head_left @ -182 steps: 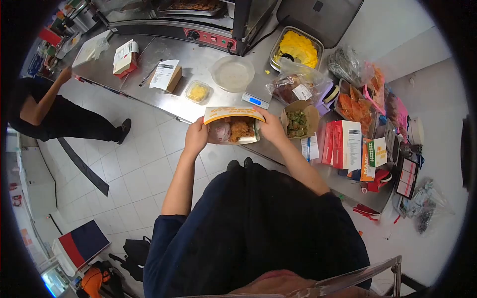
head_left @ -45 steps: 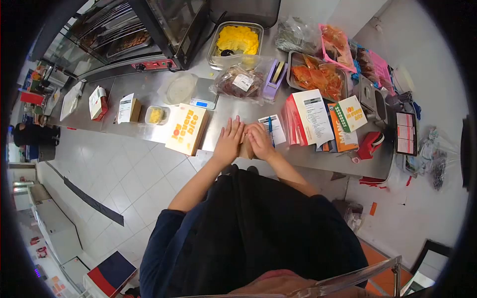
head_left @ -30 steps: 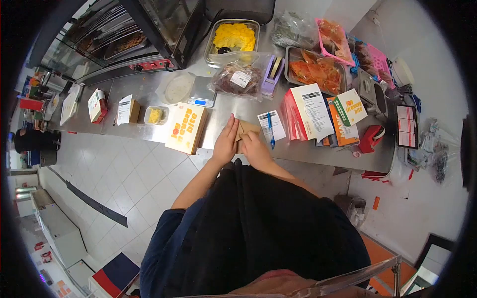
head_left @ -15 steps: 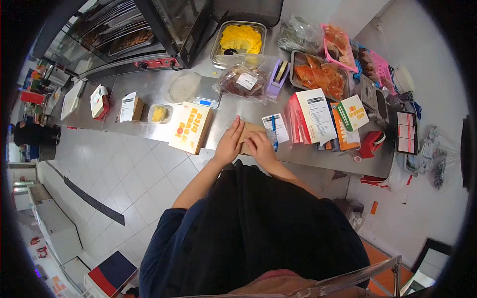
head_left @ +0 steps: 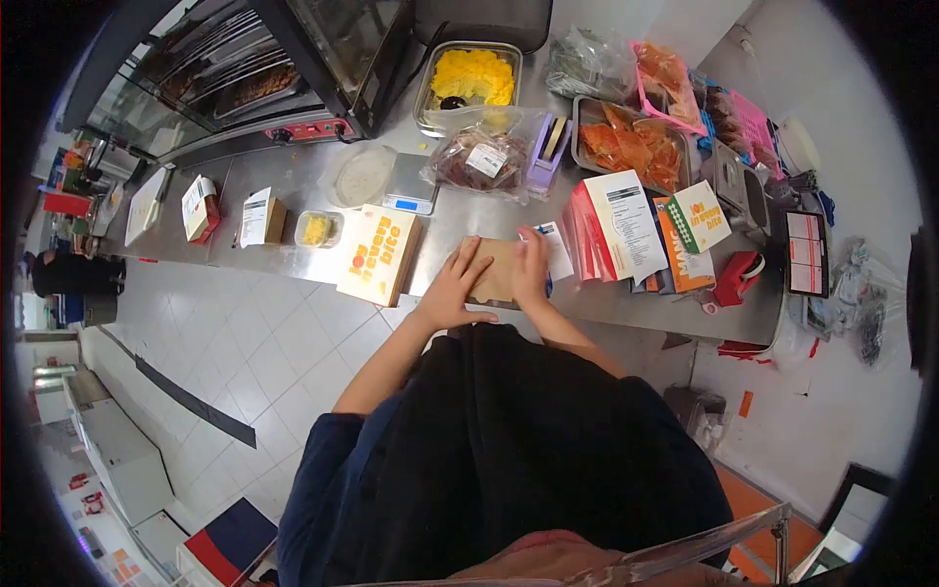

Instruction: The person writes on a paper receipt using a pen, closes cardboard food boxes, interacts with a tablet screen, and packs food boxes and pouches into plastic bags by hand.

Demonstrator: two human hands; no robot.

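A small brown cardboard box (head_left: 496, 271) lies at the counter's front edge, between my two hands. My left hand (head_left: 453, 289) rests along the box's left side, open, with fingers spread and the thumb pointing toward the right. On the right side, my right hand (head_left: 530, 271) stands edge-on with its fingers stretched upward, touching or very close to the box. Just behind that hand lies a printed receipt (head_left: 558, 251); a blue pen on it is mostly hidden. To the left of my left hand stands a white-and-yellow printed carton (head_left: 377, 256).
Behind are a digital scale (head_left: 409, 186), a bag of dark food (head_left: 477, 161), a purple tape dispenser (head_left: 548, 157) and a tray of yellow food (head_left: 473, 78). At right stand stacked red-and-white cartons (head_left: 616, 225) and a red tape dispenser (head_left: 737, 279). Leftward sits a small yellow-filled tub (head_left: 316, 230).
My hands have moved apart, and more of the box's brown top shows. My left fingers have spread; my right hand has shifted right and up, now covering most of the pen.
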